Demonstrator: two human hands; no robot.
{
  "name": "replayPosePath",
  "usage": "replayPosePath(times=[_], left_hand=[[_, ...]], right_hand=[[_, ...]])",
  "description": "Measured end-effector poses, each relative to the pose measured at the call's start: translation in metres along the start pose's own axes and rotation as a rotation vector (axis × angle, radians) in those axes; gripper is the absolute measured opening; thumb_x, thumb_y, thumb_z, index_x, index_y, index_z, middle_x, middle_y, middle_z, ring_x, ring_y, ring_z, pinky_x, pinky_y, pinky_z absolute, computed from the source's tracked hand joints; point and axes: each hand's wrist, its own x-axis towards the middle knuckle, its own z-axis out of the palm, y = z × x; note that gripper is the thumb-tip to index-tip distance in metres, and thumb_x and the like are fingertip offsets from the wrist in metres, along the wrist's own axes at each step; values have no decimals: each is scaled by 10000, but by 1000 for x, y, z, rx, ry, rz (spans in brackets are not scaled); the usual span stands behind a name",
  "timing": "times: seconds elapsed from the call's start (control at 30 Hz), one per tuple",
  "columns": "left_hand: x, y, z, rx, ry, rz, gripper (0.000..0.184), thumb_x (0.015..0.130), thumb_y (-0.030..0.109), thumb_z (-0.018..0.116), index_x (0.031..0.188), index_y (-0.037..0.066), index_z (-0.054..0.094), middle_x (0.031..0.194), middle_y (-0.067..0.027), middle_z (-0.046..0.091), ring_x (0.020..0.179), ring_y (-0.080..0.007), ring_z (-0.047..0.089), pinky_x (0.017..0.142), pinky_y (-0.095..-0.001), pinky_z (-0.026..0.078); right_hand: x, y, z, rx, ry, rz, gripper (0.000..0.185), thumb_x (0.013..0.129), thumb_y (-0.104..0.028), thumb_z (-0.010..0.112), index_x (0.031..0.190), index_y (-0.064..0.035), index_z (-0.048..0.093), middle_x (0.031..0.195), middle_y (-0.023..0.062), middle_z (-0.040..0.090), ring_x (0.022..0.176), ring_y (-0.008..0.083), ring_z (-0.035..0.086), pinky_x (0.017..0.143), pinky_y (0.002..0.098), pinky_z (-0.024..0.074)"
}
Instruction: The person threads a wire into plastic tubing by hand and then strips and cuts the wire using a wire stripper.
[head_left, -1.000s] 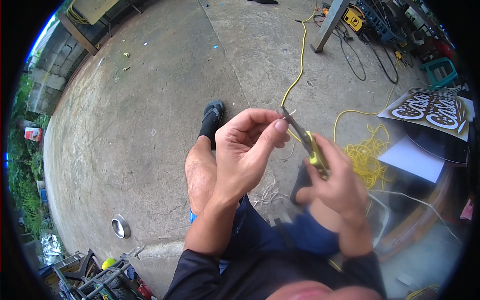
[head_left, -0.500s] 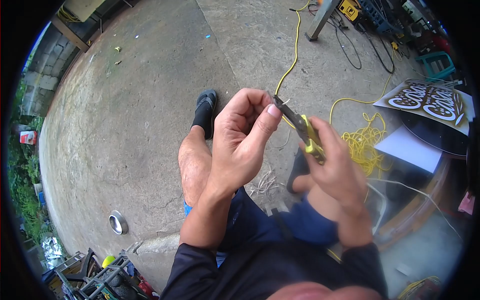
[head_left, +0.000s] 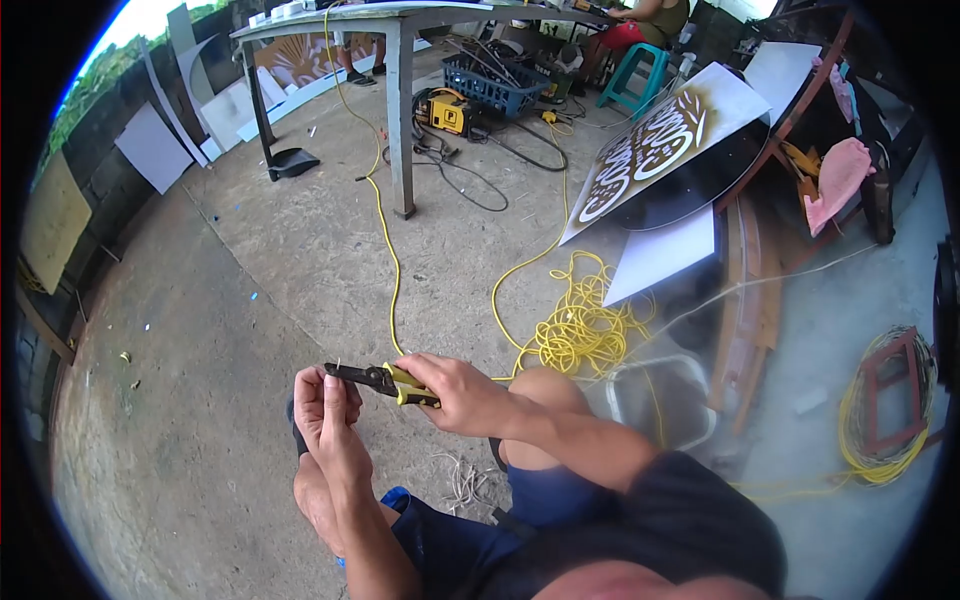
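Over concrete floor (head_left: 190, 400), right fingers (head_left: 428, 370) curl round pliers (head_left: 372, 377); left fingers (head_left: 333, 400) pinched, grasp unclear.

This was a workshop, seemingly one where signs were made; a panel with large cut-out-style lettering (head_left: 645, 150) leaned at the right, and plain white boards (head_left: 155, 148) stood along a block wall (head_left: 100, 175) with greenery (head_left: 88, 85) beyond it; the bare concrete floor (head_left: 200, 350) was scuffed and littered with scraps; near a metal-legged worktable (head_left: 402, 130) sat a yellow power unit (head_left: 447, 112) with dark cables and a blue crate (head_left: 495, 90) crammed with gear; a heap of yellow cord (head_left: 580, 325), pliers (head_left: 378, 379) and a person on a teal stool (head_left: 636, 78) completed the evidence.
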Motion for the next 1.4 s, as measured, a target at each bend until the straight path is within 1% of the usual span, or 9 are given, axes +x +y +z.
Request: replayPosePath(times=[0.07,0.63,0.8,1.03,1.17,1.27,1.33,1.37,1.4], left_hand=[[4,-3,-1,24,-41,-5,107,1042,170,546,977,87,526,733,45,506,618,-14,392,540,-184,278],[5,-13,-9,-83,-182,22,73,1021,146,569,1010,85,529,738,65,447,618,-26,384,539,-204,300],[-13,12,10,1,-155,167,325,898,72,721,1171,43,547,718,89,450,630,-16,400,570,-193,324],[-13,11,7,57,-196,55,353,882,87,786,1183,-10,630,844,28,647,717,-16,553,632,-165,414],[-11,5,5,52,-333,67,578,740,121,914,1224,-15,627,769,73,521,644,-1,413,570,-171,309],[-13,15,6,270,-320,53,763,612,171,984,1252,-25,617,760,85,449,635,-2,343,545,-180,247],[-13,12,6,318,-339,154,839,552,203,1005,1260,-26,616,818,65,542,646,4,358,531,-178,239],[-13,10,8,340,-332,155,825,554,162,1000,1261,-28,619,982,5,670,668,13,378,533,-169,252],[-14,6,9,340,-332,145,825,554,162,1000,1261,-28,619,982,5,670,668,13,378,533,-169,252]], right_hand=[[1,2,-1,-45,64,-22,452,781,-2,687,1211,8,545,1024,225,643,964,424,644,790,473,523],[2,4,-6,-168,17,-36,388,810,-37,698,1167,-3,549,975,217,671,936,413,668,764,470,523],[-2,-5,0,-117,26,9,387,819,-38,694,1175,-17,544,962,210,678,928,426,670,756,478,523],[-4,-26,-5,27,46,-9,346,861,-113,704,1157,-30,543,946,241,678,904,453,659,712,496,523],[-8,-21,-9,35,58,-7,408,827,-97,732,1171,-10,531,944,223,677,889,442,671,703,482,530],[-7,-14,-16,36,63,-18,463,797,-82,744,1193,10,522,951,215,664,903,424,675,724,463,529],[-9,-12,-18,41,73,-24,479,787,-85,745,1198,15,520,957,216,658,906,422,672,732,460,529],[-9,-12,-18,36,60,-29,493,777,-87,745,1202,15,518,966,215,650,912,420,668,743,458,529],[-9,-12,-18,30,46,-34,507,767,-88,746,1206,15,515,975,214,643,918,418,663,755,456,529]])
